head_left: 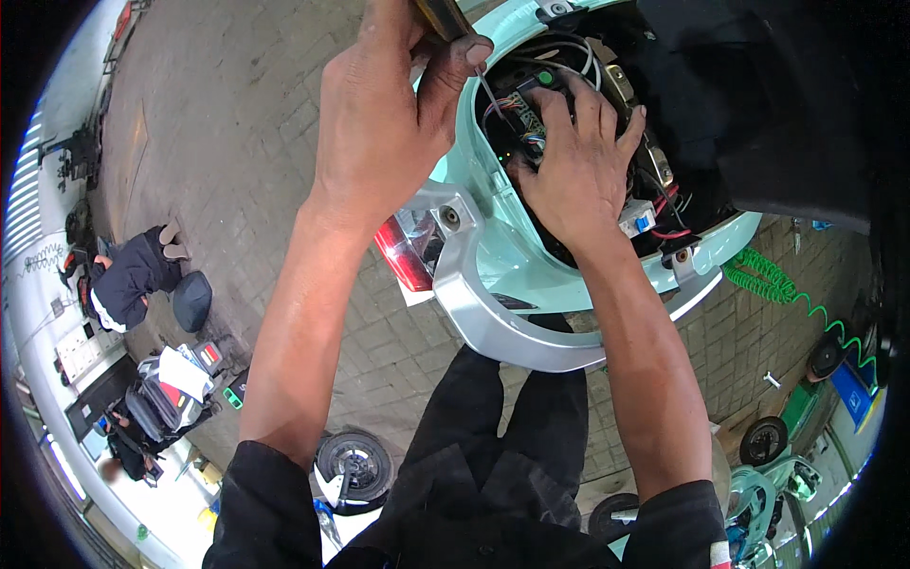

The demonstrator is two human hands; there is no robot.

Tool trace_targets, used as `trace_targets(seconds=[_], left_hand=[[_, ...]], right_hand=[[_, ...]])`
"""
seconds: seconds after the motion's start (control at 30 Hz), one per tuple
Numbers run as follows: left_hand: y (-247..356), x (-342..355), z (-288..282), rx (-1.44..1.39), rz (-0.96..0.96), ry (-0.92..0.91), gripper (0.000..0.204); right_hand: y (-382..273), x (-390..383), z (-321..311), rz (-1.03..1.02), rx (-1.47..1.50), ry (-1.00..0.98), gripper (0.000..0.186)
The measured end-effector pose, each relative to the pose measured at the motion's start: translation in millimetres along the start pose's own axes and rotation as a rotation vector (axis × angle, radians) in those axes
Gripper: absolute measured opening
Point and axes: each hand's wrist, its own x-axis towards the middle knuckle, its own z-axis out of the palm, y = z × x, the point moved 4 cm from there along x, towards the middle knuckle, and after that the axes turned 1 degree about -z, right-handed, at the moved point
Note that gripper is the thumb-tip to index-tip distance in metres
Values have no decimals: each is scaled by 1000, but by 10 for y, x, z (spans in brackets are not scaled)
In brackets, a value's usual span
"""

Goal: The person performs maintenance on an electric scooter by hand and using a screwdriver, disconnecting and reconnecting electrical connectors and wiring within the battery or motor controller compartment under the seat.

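Note:
My left hand (pixel 384 133) is closed around the dark handle of a thin screwdriver (pixel 444 17), its thumb along the side. The slim shaft slants down toward a wired connector (pixel 534 144) inside the open compartment of a mint-green scooter body (pixel 466 223). Reaching into that compartment, my right hand (pixel 583 185) has its fingers spread over the electronics beside the connector; its thumb is partly in shadow. Coloured wires run around the connector, and a small green round part (pixel 545 78) shows above my right fingers. Whether the screwdriver's tip touches the connector, I cannot tell.
A silver grab rail (pixel 493 327) and red tail light (pixel 406 254) edge the scooter's near side. The raised black seat (pixel 758 104) stands at right. A green coiled hose (pixel 763 277) hangs beyond. A wheel (pixel 353 467) lies below; another person (pixel 137 280) crouches far left.

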Motion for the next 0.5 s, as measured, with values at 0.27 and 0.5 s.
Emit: trace_targets(seconds=[0.27,0.5], left_hand=[[-63,-125,-21,45,-19,-21,49],[-116,-109,15,12,-38,-4,53]], right_hand=[[-8,6,-15,3,15,-14,67],[-4,8,-10,-7,33,34,65]])
